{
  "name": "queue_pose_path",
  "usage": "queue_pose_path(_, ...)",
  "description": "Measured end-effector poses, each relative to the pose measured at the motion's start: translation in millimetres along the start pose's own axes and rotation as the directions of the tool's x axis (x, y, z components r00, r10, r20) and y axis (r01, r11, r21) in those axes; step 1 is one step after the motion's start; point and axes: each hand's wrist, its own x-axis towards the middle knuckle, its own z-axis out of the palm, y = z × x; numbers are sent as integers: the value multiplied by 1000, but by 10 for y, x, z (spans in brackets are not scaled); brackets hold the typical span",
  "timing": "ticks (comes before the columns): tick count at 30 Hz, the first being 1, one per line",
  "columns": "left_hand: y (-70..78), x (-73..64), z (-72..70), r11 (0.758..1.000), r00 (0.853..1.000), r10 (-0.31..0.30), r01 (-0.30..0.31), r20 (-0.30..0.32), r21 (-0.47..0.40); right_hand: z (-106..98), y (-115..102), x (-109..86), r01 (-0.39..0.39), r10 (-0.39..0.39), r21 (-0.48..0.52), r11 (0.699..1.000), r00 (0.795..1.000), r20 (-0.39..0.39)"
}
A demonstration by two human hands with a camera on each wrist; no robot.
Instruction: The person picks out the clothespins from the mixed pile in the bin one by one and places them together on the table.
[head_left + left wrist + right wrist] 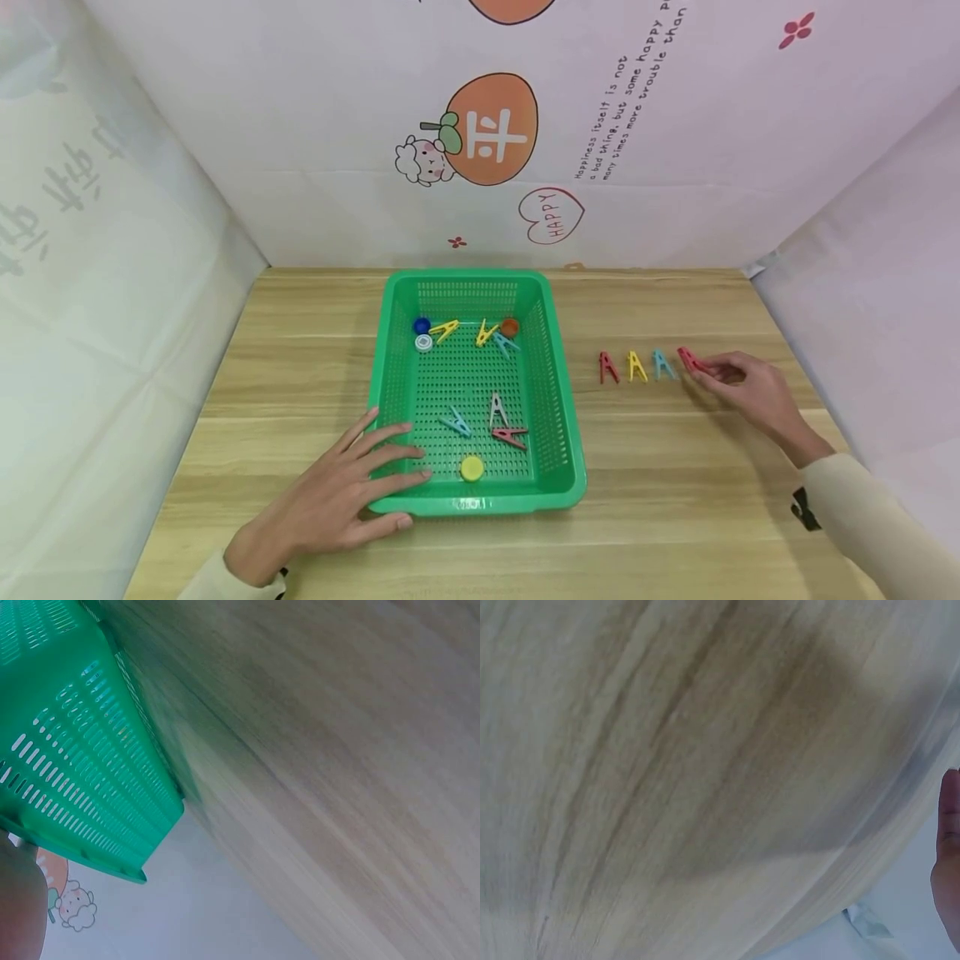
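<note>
In the head view my right hand (746,390) pinches a red clothespin (690,360) at the right end of a row on the table. Left of it in that row lie a blue clothespin (663,365), a yellow clothespin (637,367) and another red clothespin (608,367). My left hand (348,487) rests on the near left rim of a green basket (480,505), fingers spread and reaching inside. Within the basket are a grey clothespin (497,410), a dark red clothespin (511,437), a light blue clothespin (457,422) and a yellow bottle cap (472,468).
Toward the basket's far end lie yellow clothespins (444,331), a blue clothespin (506,344), a dark blue cap (422,326), a white cap (423,343) and an orange cap (510,327). Printed white walls (337,225) enclose the wooden table (675,500) at the back and sides.
</note>
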Motion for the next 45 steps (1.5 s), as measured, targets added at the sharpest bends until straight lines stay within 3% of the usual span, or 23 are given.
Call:
queue_pose_path(19,8,-2,-7,1000,1000,1,-1,-1,-4,92,67,77,-35,34,-103,994,999,-10)
queue_pose_path(31,3,2,-7,1000,1000,1,-1,-11,-13,148,109,117,-27,26,-113,993,1000,-18)
queue_pose_path(45,-4,4,-1,1000,1000,12,-12,-17,-14,188,89,106,-78,77,-118,990,997,-13)
